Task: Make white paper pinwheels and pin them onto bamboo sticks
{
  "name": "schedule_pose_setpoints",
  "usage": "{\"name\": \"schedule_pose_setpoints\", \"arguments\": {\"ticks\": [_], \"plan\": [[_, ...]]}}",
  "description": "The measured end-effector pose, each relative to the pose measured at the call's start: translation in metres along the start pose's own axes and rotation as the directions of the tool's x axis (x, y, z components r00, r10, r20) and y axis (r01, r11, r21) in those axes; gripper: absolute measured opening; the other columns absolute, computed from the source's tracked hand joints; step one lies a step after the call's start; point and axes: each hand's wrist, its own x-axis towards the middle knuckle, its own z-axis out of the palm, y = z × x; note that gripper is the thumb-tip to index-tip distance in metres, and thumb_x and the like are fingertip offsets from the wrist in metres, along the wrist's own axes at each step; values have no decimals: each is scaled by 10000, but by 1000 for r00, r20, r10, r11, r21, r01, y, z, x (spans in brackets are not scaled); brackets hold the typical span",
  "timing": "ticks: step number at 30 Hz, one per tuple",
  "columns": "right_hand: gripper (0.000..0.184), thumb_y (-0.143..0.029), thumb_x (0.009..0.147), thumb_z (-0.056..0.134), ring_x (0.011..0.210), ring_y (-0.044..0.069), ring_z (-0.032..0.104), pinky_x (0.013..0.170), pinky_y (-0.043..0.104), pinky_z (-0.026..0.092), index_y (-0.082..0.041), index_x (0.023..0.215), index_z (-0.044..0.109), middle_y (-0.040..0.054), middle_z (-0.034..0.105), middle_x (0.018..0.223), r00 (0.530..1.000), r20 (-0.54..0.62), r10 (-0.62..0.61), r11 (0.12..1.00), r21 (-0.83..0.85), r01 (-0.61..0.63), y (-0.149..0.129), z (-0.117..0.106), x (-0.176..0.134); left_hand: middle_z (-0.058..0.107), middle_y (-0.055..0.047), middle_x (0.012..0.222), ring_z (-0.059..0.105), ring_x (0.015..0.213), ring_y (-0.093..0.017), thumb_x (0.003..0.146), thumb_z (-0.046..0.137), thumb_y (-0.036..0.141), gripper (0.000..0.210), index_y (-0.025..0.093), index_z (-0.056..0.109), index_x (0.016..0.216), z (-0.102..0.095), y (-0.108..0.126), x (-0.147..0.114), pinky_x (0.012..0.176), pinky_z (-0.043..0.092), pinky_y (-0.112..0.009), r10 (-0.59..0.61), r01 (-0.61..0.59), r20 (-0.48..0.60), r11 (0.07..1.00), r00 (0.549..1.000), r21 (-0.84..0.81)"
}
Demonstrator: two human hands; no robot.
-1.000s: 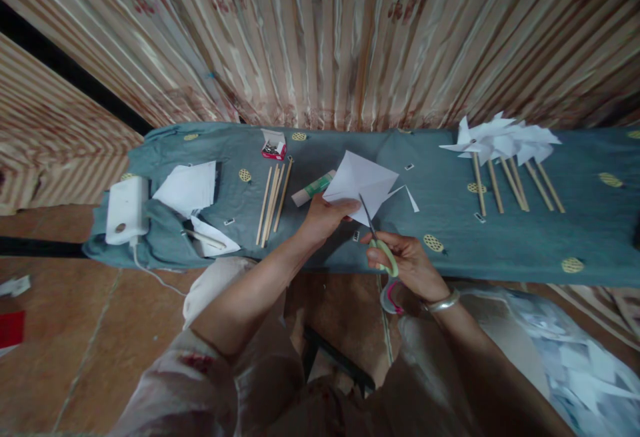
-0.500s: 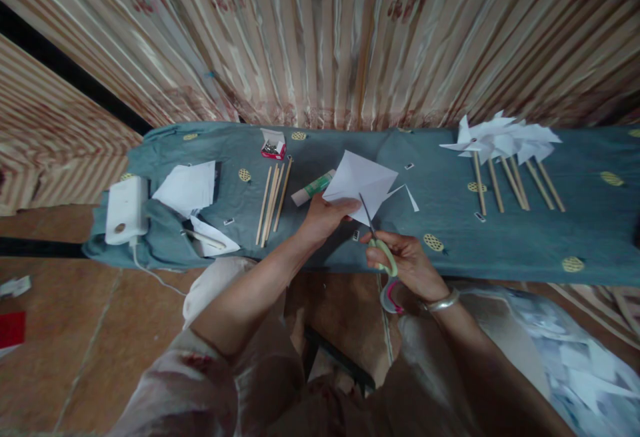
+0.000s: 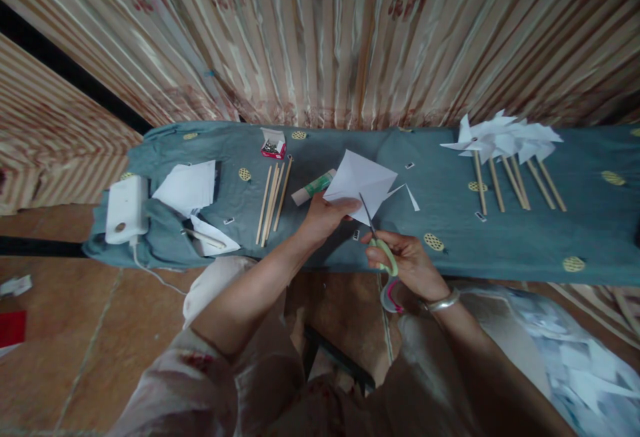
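Note:
A white square of paper (image 3: 360, 176), turned with a corner toward me, is held above the cloth. My left hand (image 3: 327, 216) grips its left lower edge, thumb on top. In my right hand (image 3: 404, 257) are scissors with green handles (image 3: 386, 255); their dark blades lie along the paper, pointing toward its middle from the near corner. Just behind my left hand rests a green and white glue stick (image 3: 314, 188), partly covered by the paper. A thin white paper strip (image 3: 412, 197) lies to the paper's right.
Several wooden sticks (image 3: 273, 205) and a small red box of metal pins (image 3: 273, 145) lie left of the paper. Farther left are stacked paper sheets (image 3: 187, 187) and a white corded device (image 3: 126, 210). Paper pinwheels on sticks (image 3: 505, 138) lie at right. A curtain (image 3: 320, 44) hangs behind.

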Motion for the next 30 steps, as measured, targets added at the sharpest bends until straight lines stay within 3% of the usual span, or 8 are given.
{"name": "schedule_pose_setpoints", "arguments": {"ticks": [12,17,24,27,30], "plan": [[410,-461,549,886,509,80,526,479,210,445,-195,817,729,-47,592,575,1000,-2,31,999,8,-31,2,-1,0,635,4,621,555,569,-126,538,764,222,183,157,631,647,-1,-3,1,534,442,-243,-2,2,0,1000,1000,-23],[408,-484,574,868,525,93,554,498,223,464,-196,824,720,-42,615,581,998,54,23,1000,-11,-23,3,-1,1,660,-4,644,586,586,-132,541,771,231,185,155,656,665,-2,-1,2,530,457,-235,-18,18,-14,1000,1000,-15],[457,-517,574,859,544,98,584,496,213,442,-190,860,715,-16,669,621,995,88,43,998,-58,-38,5,-5,4,699,-39,682,619,622,-142,504,816,273,238,137,697,657,-12,8,11,543,476,-233,20,-27,-145,999,989,-43],[467,-539,614,831,559,109,598,526,234,461,-189,895,703,2,703,661,998,61,0,998,-68,4,2,-10,5,704,-38,679,628,620,-144,480,837,285,268,132,705,657,-14,10,13,549,482,-240,31,-41,-165,997,986,-58],[448,-545,652,807,583,121,606,550,249,467,-200,914,691,12,723,706,995,-70,-78,994,-84,72,0,-15,9,695,-31,650,612,594,-139,487,828,259,239,131,697,641,-14,9,13,534,472,-240,52,-58,-163,998,985,-34]]}}
